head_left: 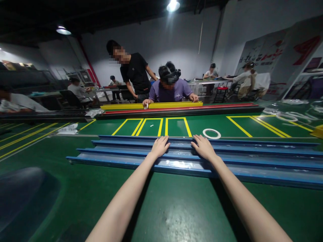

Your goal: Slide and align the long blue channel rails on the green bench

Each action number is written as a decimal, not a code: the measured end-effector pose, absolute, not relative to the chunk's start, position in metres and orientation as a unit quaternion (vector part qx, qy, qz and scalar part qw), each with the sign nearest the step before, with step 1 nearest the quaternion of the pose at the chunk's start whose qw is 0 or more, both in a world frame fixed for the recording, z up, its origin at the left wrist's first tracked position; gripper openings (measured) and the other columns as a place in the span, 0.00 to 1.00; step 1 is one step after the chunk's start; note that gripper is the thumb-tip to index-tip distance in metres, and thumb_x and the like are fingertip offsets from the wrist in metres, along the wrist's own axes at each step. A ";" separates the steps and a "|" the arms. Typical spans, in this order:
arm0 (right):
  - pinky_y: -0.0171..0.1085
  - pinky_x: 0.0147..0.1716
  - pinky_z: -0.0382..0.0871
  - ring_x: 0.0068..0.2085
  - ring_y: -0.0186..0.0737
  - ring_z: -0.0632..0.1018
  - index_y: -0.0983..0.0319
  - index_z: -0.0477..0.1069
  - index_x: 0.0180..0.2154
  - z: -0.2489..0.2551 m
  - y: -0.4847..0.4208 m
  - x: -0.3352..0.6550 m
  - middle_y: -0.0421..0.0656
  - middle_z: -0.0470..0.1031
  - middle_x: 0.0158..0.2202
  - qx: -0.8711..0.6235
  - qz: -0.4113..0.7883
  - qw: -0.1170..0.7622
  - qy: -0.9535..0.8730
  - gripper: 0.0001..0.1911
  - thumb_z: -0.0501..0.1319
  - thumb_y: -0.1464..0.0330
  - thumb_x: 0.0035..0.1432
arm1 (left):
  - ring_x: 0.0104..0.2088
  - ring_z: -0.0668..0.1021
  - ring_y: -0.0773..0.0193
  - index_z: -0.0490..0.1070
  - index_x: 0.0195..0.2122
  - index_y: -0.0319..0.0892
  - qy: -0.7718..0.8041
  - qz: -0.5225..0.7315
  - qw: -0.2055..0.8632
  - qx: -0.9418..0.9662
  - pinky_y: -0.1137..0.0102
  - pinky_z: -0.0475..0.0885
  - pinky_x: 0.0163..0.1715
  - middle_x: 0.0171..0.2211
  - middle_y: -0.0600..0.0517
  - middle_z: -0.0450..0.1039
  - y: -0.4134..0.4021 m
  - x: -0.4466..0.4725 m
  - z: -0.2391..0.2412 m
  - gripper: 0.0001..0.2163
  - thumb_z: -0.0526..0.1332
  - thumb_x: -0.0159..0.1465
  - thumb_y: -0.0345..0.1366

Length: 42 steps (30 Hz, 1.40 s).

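Long blue channel rails (106, 154) lie side by side across the green table in front of me. My left hand (159, 146) rests palm down on the rails, its fingers stretched forward over the far rail's edge. My right hand (203, 146) lies flat on the same rails a short way to the right, fingers extended too. Neither hand holds anything. A roll of white tape (211, 133) sits just beyond my right hand on the table.
The green table (176, 208) has yellow lines. Yellow, red and black rails (176, 108) lie at the far edge, where a seated person in purple (169, 91) works and another in black (135, 74) stands. More tape rolls (286, 117) lie at the right.
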State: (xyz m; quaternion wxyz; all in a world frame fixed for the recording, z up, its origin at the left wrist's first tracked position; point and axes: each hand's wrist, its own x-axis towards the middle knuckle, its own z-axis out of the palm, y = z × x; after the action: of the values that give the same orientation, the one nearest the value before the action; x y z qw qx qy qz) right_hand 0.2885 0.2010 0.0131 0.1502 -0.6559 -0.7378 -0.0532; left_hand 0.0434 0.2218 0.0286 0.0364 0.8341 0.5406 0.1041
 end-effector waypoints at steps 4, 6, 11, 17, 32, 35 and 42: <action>0.48 0.57 0.50 0.59 0.46 0.61 0.65 0.62 0.56 0.010 0.204 0.292 0.50 0.63 0.58 -0.637 -0.044 0.131 -0.758 0.26 0.44 0.59 0.62 | 0.63 0.54 0.58 0.50 0.62 0.48 0.531 0.099 0.057 0.839 0.55 0.49 0.60 0.63 0.52 0.53 0.223 0.041 0.026 0.24 0.43 0.67 0.47; 0.48 0.57 0.50 0.57 0.46 0.64 0.65 0.63 0.55 0.012 0.205 0.292 0.50 0.65 0.56 -0.627 -0.043 0.126 -0.768 0.26 0.44 0.58 0.62 | 0.63 0.54 0.58 0.51 0.62 0.48 0.533 0.097 0.053 0.839 0.55 0.48 0.60 0.62 0.52 0.53 0.223 0.042 0.027 0.24 0.43 0.67 0.48; 0.44 0.52 0.55 0.53 0.48 0.67 0.67 0.67 0.52 0.018 0.208 0.293 0.52 0.70 0.51 -0.611 -0.053 0.107 -0.782 0.29 0.46 0.54 0.60 | 0.62 0.56 0.56 0.56 0.60 0.50 0.547 0.095 0.036 0.831 0.53 0.47 0.61 0.61 0.53 0.56 0.225 0.046 0.026 0.24 0.43 0.66 0.51; 0.42 0.48 0.58 0.47 0.48 0.71 0.65 0.68 0.50 0.026 0.214 0.296 0.52 0.72 0.47 -0.610 -0.044 0.084 -0.787 0.32 0.48 0.48 0.57 | 0.61 0.58 0.55 0.59 0.58 0.51 0.552 0.077 0.046 0.829 0.51 0.46 0.60 0.61 0.52 0.58 0.230 0.048 0.029 0.25 0.44 0.64 0.54; 0.43 0.49 0.55 0.47 0.48 0.71 0.66 0.69 0.45 0.018 0.219 0.296 0.53 0.74 0.44 -0.613 -0.083 0.101 -0.779 0.32 0.46 0.47 0.57 | 0.51 0.68 0.55 0.66 0.53 0.43 0.541 0.110 -0.051 0.832 0.63 0.60 0.53 0.50 0.46 0.68 0.243 0.054 0.024 0.27 0.46 0.62 0.56; 0.45 0.50 0.52 0.48 0.49 0.70 0.67 0.65 0.50 0.014 0.217 0.297 0.53 0.74 0.44 -0.624 -0.095 0.150 -0.761 0.34 0.48 0.46 0.56 | 0.51 0.68 0.55 0.66 0.53 0.42 0.531 0.129 -0.072 0.834 0.62 0.57 0.55 0.49 0.45 0.68 0.242 0.054 0.020 0.27 0.48 0.63 0.55; 0.49 0.53 0.47 0.49 0.52 0.68 0.65 0.65 0.49 0.017 0.210 0.298 0.52 0.72 0.47 -0.559 -0.197 0.292 -0.751 0.30 0.53 0.49 0.54 | 0.51 0.67 0.51 0.63 0.55 0.37 0.481 0.238 -0.176 0.825 0.56 0.56 0.55 0.50 0.40 0.67 0.235 0.052 0.024 0.29 0.52 0.61 0.54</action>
State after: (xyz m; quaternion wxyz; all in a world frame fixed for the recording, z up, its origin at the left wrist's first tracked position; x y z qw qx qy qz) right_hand 0.2979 0.2097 0.0173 0.2922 -0.5586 -0.7508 -0.1973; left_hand 0.0517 0.2354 0.0245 -0.1765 0.8251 0.4812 0.2377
